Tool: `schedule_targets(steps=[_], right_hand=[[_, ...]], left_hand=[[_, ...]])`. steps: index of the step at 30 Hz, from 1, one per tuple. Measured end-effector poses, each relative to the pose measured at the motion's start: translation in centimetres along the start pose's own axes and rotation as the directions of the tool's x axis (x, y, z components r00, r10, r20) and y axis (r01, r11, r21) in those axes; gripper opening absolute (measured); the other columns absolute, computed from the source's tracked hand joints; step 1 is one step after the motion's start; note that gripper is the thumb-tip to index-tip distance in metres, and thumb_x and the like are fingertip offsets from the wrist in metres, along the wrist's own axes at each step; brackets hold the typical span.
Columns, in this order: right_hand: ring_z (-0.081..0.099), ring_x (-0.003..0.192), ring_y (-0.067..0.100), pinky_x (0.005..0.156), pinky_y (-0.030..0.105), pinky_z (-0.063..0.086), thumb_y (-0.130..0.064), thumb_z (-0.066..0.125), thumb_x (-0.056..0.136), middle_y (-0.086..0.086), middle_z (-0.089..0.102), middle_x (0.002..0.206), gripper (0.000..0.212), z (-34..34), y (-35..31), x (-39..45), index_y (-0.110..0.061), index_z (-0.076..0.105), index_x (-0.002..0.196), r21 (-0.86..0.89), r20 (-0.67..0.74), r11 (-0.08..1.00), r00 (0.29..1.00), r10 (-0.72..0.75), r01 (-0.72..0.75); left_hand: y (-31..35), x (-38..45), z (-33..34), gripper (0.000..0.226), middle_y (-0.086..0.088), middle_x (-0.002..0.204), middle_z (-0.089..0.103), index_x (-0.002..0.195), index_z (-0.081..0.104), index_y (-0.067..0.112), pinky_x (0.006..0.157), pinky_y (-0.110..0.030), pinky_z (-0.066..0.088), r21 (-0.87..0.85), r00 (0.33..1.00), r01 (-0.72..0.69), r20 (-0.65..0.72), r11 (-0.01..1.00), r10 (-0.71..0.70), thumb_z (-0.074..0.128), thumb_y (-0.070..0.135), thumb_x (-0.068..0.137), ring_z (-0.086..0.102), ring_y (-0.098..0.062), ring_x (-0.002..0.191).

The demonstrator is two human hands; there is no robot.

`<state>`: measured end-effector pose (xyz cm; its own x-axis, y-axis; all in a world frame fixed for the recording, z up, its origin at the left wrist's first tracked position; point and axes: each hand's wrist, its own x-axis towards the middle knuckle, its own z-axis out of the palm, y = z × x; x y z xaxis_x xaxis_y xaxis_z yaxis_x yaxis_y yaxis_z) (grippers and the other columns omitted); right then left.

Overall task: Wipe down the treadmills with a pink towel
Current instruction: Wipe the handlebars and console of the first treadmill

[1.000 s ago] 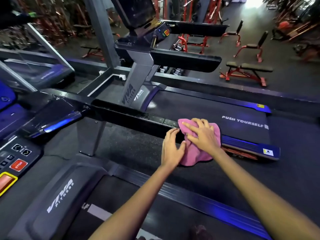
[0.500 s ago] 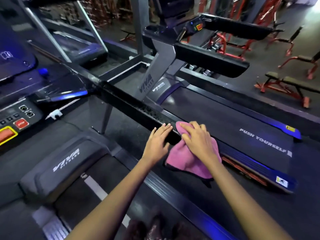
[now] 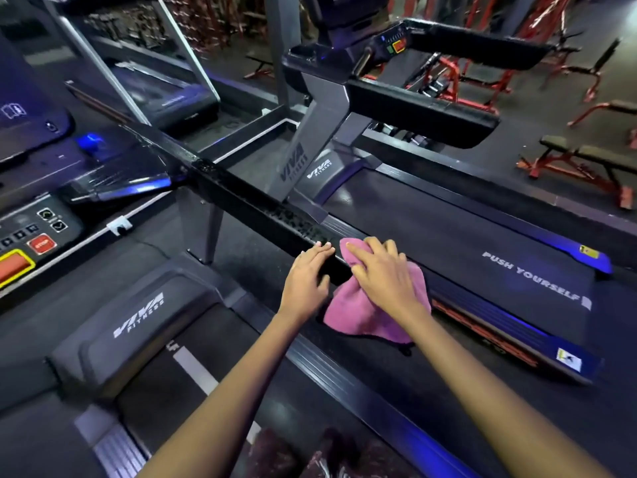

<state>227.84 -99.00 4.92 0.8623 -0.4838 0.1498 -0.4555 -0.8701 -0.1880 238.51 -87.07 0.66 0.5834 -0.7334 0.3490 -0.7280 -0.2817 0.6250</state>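
Both your hands are on the black handrail (image 3: 262,215) of the treadmill you're standing on, near its free end. Your right hand (image 3: 382,274) lies flat on the pink towel (image 3: 365,315), fingers spread and pretty much straight, pressing the cloth down onto the rail, not gripping it as far as I can see. The towel is draped over the rail end: top corner pokes out past your fingertips, the rest hangs below your palm and wrist toward the floor gap betw. the two machines.

Your left hand (image 3: 306,277) sits just beside it, touching the bare rail, fingers straight and together, tips over the rail's top edge. It holds nothing. Thumb side is right next to the towel; can't tell if it touches the cloth.

The rail runs diagonally up-left to the console (image 3: 31,232) w/ its red stop button (image 3: 42,243) and a yellow-edged red tab at the left edge.

Beyond the rail is the next treadmill (image 3: 448,232), belt dark, "PUSH YOURSELF" printed at its rear end, blue-lit side rails, "VIVA FITNESS" on its upright and motor cover. Same logo on the motor cover (image 3: 138,319) of your own machine, lower left.

Red-framed benches (image 3: 582,160) stand on the gym floor, upper right. Your shoes show at the bottom edge, blurred.
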Motion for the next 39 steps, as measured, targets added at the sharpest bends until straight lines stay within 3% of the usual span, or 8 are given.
schedule_targets(steps=[4,11,16,21,25,31,35,39], right_hand=[[0.054,0.082,0.029,0.064,0.04,0.05,-0.033,0.039,0.081,0.005,0.062,0.113,0.046,0.6,2.4,-2.3,-0.025,0.063,0.119,-0.015,-0.036,0.985,0.985,-0.171,0.171],[0.047,0.101,0.029,0.079,0.041,0.042,-0.032,0.042,0.092,0.003,0.052,0.121,0.04,-0.3,-0.8,-0.2,-0.025,0.053,0.129,-0.036,-0.014,0.991,0.991,0.13,-0.131],[0.059,0.086,0.032,0.06,0.041,0.049,-0.036,0.038,0.08,0.006,0.064,0.108,0.047,0.7,-1.1,-2.3,-0.023,0.062,0.119,-0.239,-0.075,0.967,0.995,0.07,-0.086],[0.045,0.11,0.034,0.085,0.046,0.042,-0.032,0.035,0.094,0.006,0.049,0.128,0.042,0.3,-2.8,-0.4,-0.026,0.046,0.134,-0.087,0.014,0.943,0.946,0.325,-0.322],[0.049,0.099,0.034,0.075,0.044,0.044,-0.027,0.054,0.089,0.008,0.054,0.119,0.039,0.5,-4.2,0.1,-0.019,0.053,0.127,-0.145,-0.04,0.928,0.94,0.34,-0.342],[0.054,0.08,0.032,0.057,0.039,0.047,-0.026,0.068,0.077,0.011,0.06,0.106,0.045,1.1,-2.9,-2.0,-0.015,0.06,0.12,-0.253,-0.075,0.927,0.961,0.268,-0.278],[0.052,0.085,0.034,0.063,0.04,0.046,-0.024,0.059,0.082,0.011,0.058,0.106,0.04,1.2,-5.9,-0.3,-0.01,0.058,0.12,-0.13,-0.08,0.855,0.865,0.496,-0.502],[0.055,0.072,0.031,0.053,0.034,0.045,-0.029,0.072,0.069,0.009,0.065,0.1,0.051,2.1,-5.0,-1.7,-0.01,0.064,0.116,-0.289,-0.184,0.888,0.931,0.315,-0.358]], left_hand=[[-0.9,0.3,-0.4,0.052,-0.007,0.127,0.06,0.121,0.06,0.005,0.108,-0.044,0.035,0.035,0.997,-0.075,0.032,0.997,0.074,0.058,-0.002,0.07,0.049,-0.023,0.126],[-0.9,0.6,-0.8,0.052,-0.008,0.124,0.061,0.12,0.06,0.005,0.104,-0.05,0.039,0.053,0.994,-0.088,0.07,0.995,0.084,0.057,0.001,0.068,0.052,-0.025,0.122],[-0.9,0.8,-1.0,0.052,-0.007,0.129,0.056,0.124,0.056,0.007,0.111,-0.046,0.029,0.15,0.983,-0.129,0.152,0.98,0.106,0.061,0.002,0.072,0.048,-0.024,0.125],[-1.9,2.6,-2.1,0.044,-0.01,0.115,0.062,0.115,0.061,0.004,0.1,-0.043,0.041,0.14,0.947,-0.265,0.222,0.954,0.231,0.046,0.012,0.074,0.056,-0.03,0.108],[-2.9,4.7,-4.1,0.044,-0.014,0.109,0.06,0.113,0.059,0.002,0.096,-0.04,0.039,0.093,0.93,-0.272,0.282,0.958,0.237,0.043,0.014,0.074,0.055,-0.032,0.103],[-7.2,7.8,-6.6,0.072,-0.005,0.155,0.02,0.147,0.023,0.009,0.116,-0.036,0.004,0.354,0.921,-0.272,0.364,0.895,0.137,0.057,0.016,0.084,0.016,-0.019,0.143],[-8.4,7.6,-6.3,0.086,0.0,0.158,0.002,0.15,0.001,0.011,0.116,-0.041,-0.001,0.491,0.898,-0.259,0.44,0.832,0.02,0.057,0.026,0.086,-0.003,-0.018,0.146],[-8.3,6.7,-5.3,0.092,-0.003,0.158,-0.008,0.149,-0.008,0.008,0.116,-0.047,-0.005,0.549,0.909,-0.242,0.417,0.8,-0.011,0.055,0.037,0.087,-0.012,-0.022,0.145]])
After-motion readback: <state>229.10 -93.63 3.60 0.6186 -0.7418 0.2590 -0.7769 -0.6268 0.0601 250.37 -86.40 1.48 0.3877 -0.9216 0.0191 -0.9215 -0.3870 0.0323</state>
